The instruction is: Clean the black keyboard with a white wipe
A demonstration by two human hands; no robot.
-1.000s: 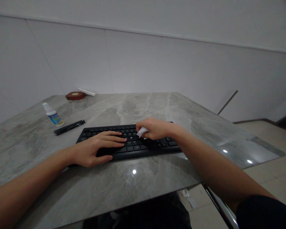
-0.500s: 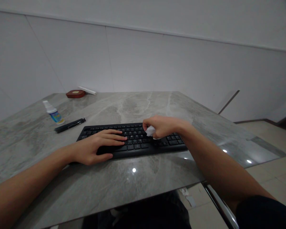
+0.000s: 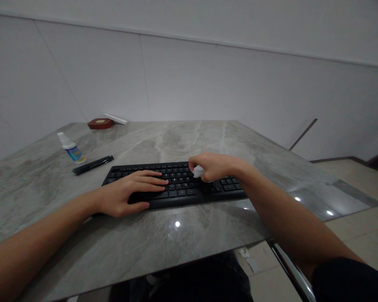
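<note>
A black keyboard [image 3: 182, 192] lies on the grey marbled table, its long side facing me. Flat across its left half rests my left hand [image 3: 129, 191], fingers spread over the keys and thumb along the front edge. My right hand [image 3: 212, 166] is closed around a crumpled white tissue [image 3: 198, 171], which pokes out between thumb and fingers. That hand is over the right-middle keys and hides some of them. Whether the tissue touches the keys cannot be made out.
Left of the keyboard are a black brush-like tool [image 3: 93, 165] and a white spray bottle [image 3: 71, 148] with a blue label. A reddish-brown case [image 3: 100, 123] and a thin white strip [image 3: 116, 119] lie at the back near the wall. The table's [image 3: 176, 142] front edge is close to me.
Almost nothing differs. My right hand stays in nearly the same spot with the tissue, and my left hand keeps its place on the keyboard.
</note>
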